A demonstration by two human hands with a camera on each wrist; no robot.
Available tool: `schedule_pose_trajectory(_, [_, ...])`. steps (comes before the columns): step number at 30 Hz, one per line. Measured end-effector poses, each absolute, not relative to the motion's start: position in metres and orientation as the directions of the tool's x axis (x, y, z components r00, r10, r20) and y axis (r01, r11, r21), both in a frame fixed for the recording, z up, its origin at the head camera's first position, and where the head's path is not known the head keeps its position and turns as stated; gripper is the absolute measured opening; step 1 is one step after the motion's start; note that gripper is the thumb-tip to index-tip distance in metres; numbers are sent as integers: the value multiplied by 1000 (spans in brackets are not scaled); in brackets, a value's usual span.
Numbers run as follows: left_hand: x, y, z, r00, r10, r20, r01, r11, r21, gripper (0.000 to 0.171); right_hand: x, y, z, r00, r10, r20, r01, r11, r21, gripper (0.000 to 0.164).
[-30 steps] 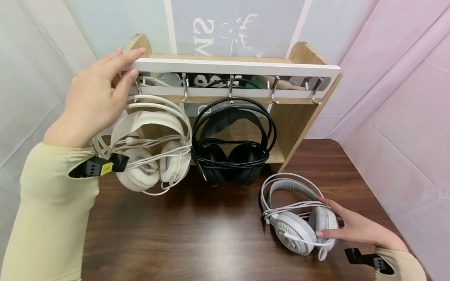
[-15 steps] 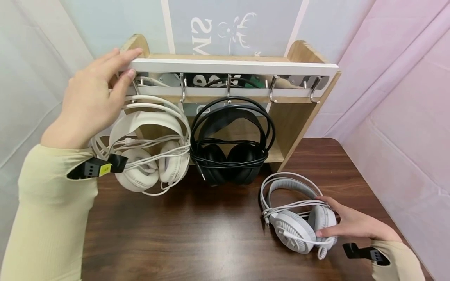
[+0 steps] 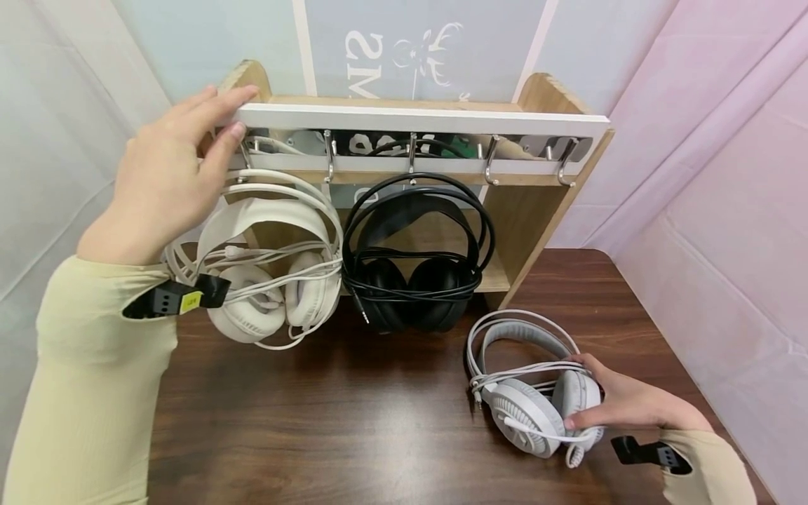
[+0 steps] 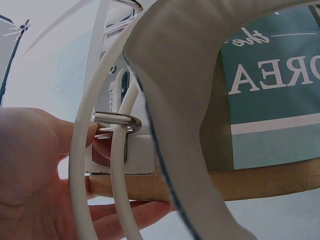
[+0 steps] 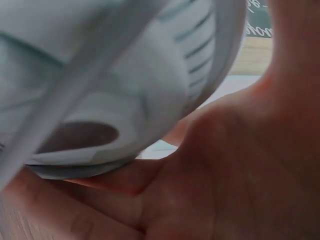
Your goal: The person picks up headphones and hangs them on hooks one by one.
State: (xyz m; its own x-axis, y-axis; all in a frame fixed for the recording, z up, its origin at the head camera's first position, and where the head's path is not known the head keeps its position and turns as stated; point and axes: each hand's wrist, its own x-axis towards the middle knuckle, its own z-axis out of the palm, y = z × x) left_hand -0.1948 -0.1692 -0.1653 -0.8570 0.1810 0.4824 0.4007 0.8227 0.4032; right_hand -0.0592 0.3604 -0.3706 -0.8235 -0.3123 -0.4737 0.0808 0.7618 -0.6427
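Note:
In the head view my left hand (image 3: 167,182) grips the left end of a wooden hook rack (image 3: 416,119), thumb on the front of its white rail and fingers over the top. White headphones (image 3: 309,291) with bundled cable hang below that hand; in the left wrist view their band loops over a metal hook (image 4: 119,118). Black headphones (image 3: 435,284) hang at the middle hook. On the table at right, grey-white headphones (image 3: 527,421) lie with their cable wrapped around. My right hand (image 3: 637,400) holds their right ear cup between thumb and fingers; the right wrist view shows the cup (image 5: 165,80) up close.
Two hooks on the rack's right, such as the far-right hook (image 3: 567,165), carry nothing. The rack's right side panel (image 3: 536,217) stands near the grey-white headphones. A dark wooden table (image 3: 328,428) lies below, with white and pink cloth walls (image 3: 745,189) around.
Both hands keep their holds on the rack and the grey-white headphones. The right hand shifts very slightly left; the headphones stay on the table.

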Motion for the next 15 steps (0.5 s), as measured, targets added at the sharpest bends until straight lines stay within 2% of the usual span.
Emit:
schedule_pose_trajectory(5, [-194, -168, -164, -862, 183, 473, 397, 823, 405, 43, -59, 360, -372, -815, -326, -478, 102, 733, -673, 86])
schedule_pose_trajectory(15, [-194, -167, -164, -860, 179, 478, 398, 822, 408, 43, -51, 357, -377, -848, -315, -425, 68, 732, -678, 84])
